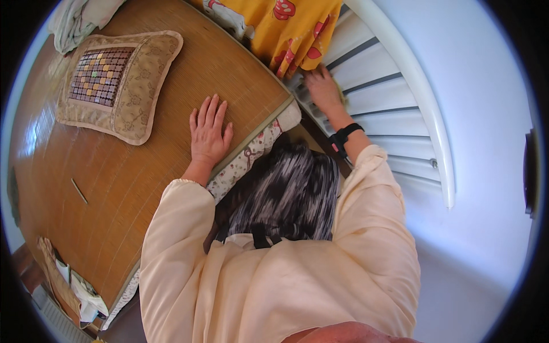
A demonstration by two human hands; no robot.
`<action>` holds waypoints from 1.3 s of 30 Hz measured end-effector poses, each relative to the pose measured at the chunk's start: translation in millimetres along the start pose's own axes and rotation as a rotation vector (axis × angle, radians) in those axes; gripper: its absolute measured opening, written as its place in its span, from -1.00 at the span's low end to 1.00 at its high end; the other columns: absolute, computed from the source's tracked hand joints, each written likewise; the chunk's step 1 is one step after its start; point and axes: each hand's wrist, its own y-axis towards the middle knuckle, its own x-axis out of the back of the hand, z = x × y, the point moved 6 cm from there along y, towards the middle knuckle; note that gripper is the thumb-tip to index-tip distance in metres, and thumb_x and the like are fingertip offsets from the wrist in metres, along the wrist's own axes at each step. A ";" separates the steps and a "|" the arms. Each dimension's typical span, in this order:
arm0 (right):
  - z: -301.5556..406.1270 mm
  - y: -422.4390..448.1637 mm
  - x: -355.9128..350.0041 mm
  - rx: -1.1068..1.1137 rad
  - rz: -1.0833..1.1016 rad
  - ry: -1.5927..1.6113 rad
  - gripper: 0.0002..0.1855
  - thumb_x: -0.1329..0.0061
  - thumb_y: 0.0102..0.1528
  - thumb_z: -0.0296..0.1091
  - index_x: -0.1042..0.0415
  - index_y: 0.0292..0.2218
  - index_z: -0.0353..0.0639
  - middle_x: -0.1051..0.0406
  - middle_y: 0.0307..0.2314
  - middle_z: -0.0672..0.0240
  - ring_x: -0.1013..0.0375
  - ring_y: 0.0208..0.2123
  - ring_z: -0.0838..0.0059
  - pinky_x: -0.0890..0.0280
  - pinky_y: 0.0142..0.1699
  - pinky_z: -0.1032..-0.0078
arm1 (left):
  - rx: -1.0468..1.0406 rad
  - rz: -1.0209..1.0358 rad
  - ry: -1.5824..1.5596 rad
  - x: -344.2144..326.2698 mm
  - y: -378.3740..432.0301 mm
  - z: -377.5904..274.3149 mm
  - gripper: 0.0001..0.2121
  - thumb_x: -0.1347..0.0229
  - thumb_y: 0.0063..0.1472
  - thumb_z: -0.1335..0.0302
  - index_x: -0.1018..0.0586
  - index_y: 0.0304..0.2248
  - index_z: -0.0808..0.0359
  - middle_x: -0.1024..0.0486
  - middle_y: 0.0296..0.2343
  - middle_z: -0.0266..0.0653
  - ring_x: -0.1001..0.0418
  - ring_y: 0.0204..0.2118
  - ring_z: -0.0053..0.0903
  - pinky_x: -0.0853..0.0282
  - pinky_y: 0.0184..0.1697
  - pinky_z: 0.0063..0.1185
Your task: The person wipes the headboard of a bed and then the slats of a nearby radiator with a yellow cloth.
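My left hand [209,128] lies flat, fingers apart, on the brown woven sleeping mat [171,171] that covers a bed. My right hand [322,91] reaches down to the white slatted radiator [381,94] beside the bed, close under the hem of a yellow-orange cloth [296,34] with red and pink prints. A bit of something yellowish-green [342,95] shows at the edge of my right hand; the fingertips are partly hidden, and its hold cannot be told for certain. A black band [346,136] is round my right wrist.
A beige pillow [139,85] with a beaded panel lies on the mat, near a bundled pale cloth [79,25]. A thin stick-like object [79,191] lies farther left. More cloths [81,291] hang at the lower-left bed edge. A white wall [480,128] stands right of the radiator.
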 end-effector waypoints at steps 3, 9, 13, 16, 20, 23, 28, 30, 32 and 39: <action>-22.7 0.7 51.7 -0.016 0.069 -0.092 -0.70 0.15 -0.01 -0.39 -0.48 -0.23 -0.22 -0.36 -0.10 0.33 -0.20 0.08 0.36 -0.01 0.23 0.31 | -0.011 -0.010 0.009 -3.9 0.8 -0.4 -0.50 0.05 0.17 0.28 -0.27 0.10 0.19 -0.12 0.16 -0.22 -0.01 0.23 -0.32 0.13 0.23 -0.26; -57.3 5.1 142.8 -0.048 -0.286 -0.189 -0.69 0.10 -0.01 -0.42 -0.45 -0.18 -0.18 -0.32 -0.04 0.39 -0.19 0.10 0.42 -0.03 0.19 0.31 | -0.025 -0.020 0.031 -8.3 3.2 1.8 -0.52 0.06 0.19 0.26 -0.28 0.10 0.19 -0.13 0.15 -0.22 -0.01 0.22 -0.32 0.13 0.23 -0.26; -51.5 5.1 148.6 -0.140 -0.251 -0.216 -0.56 -0.01 -0.05 -0.41 -0.38 -0.07 -0.17 -0.21 0.08 0.44 -0.10 0.17 0.44 -0.01 0.20 0.27 | -0.024 -0.038 0.028 -8.2 3.0 2.7 -0.52 0.06 0.19 0.26 -0.28 0.09 0.19 -0.13 0.15 -0.22 -0.02 0.22 -0.33 0.14 0.23 -0.26; -49.1 -5.6 115.0 -0.206 -0.311 -0.190 -0.73 0.09 -0.04 -0.42 -0.47 -0.24 -0.12 -0.35 -0.08 0.43 -0.21 0.06 0.46 -0.02 0.18 0.27 | -0.021 -0.017 0.030 -10.0 4.5 1.9 -0.52 0.05 0.19 0.26 -0.29 0.09 0.19 -0.13 0.15 -0.22 -0.02 0.23 -0.34 0.15 0.23 -0.25; -29.6 -0.5 54.8 -0.074 -0.125 -0.110 -0.75 0.10 -0.08 -0.41 -0.49 -0.30 -0.10 -0.38 -0.19 0.44 -0.27 -0.04 0.44 -0.07 0.13 0.27 | -0.014 0.015 0.019 -8.3 3.7 1.8 -0.51 0.05 0.18 0.26 -0.29 0.10 0.19 -0.12 0.15 -0.22 -0.01 0.23 -0.33 0.16 0.23 -0.24; -9.1 -0.7 -4.1 -0.023 0.048 -0.067 -0.75 0.12 -0.08 -0.39 -0.53 -0.32 -0.10 -0.40 -0.24 0.42 -0.27 -0.08 0.38 -0.10 0.10 0.31 | 0.010 0.059 0.016 -8.2 3.0 1.2 -0.50 0.04 0.17 0.27 -0.29 0.10 0.20 -0.12 0.16 -0.21 0.00 0.23 -0.31 0.17 0.23 -0.24; 26.9 -4.3 -74.6 0.088 0.192 -0.039 -0.79 0.10 -0.11 -0.40 -0.54 -0.40 -0.10 -0.41 -0.31 0.41 -0.28 -0.07 0.35 -0.16 0.04 0.39 | 0.012 0.063 0.004 -4.7 2.6 -0.5 -0.51 0.05 0.16 0.33 -0.28 0.11 0.22 -0.11 0.17 -0.19 -0.01 0.24 -0.31 0.18 0.25 -0.29; 30.6 -4.8 -80.8 0.069 0.190 0.044 -0.81 0.09 -0.12 -0.41 -0.51 -0.41 -0.14 -0.39 -0.31 0.34 -0.32 -0.11 0.30 -0.24 -0.04 0.41 | 0.008 0.067 -0.003 -4.5 3.1 -1.2 -0.51 0.05 0.16 0.34 -0.28 0.10 0.22 -0.11 0.17 -0.19 -0.01 0.23 -0.30 0.18 0.25 -0.29; 24.9 -8.2 -77.0 -0.098 0.159 0.211 -0.84 0.09 -0.11 -0.41 -0.47 -0.41 -0.14 -0.41 -0.38 0.30 -0.38 -0.20 0.26 -0.29 -0.12 0.37 | 0.000 0.059 -0.001 -3.4 4.4 -2.3 -0.51 0.05 0.16 0.34 -0.29 0.10 0.22 -0.12 0.16 -0.19 -0.01 0.23 -0.30 0.17 0.25 -0.29; -9.5 -30.9 24.4 -0.634 0.349 0.533 -0.75 0.06 -0.05 -0.38 -0.41 -0.25 -0.04 -0.44 -0.36 0.29 -0.39 -0.19 0.27 -0.34 -0.18 0.36 | -0.031 0.013 0.010 -6.9 4.6 -0.5 -0.52 0.06 0.17 0.33 -0.29 0.10 0.23 -0.13 0.16 -0.20 -0.01 0.23 -0.31 0.17 0.25 -0.31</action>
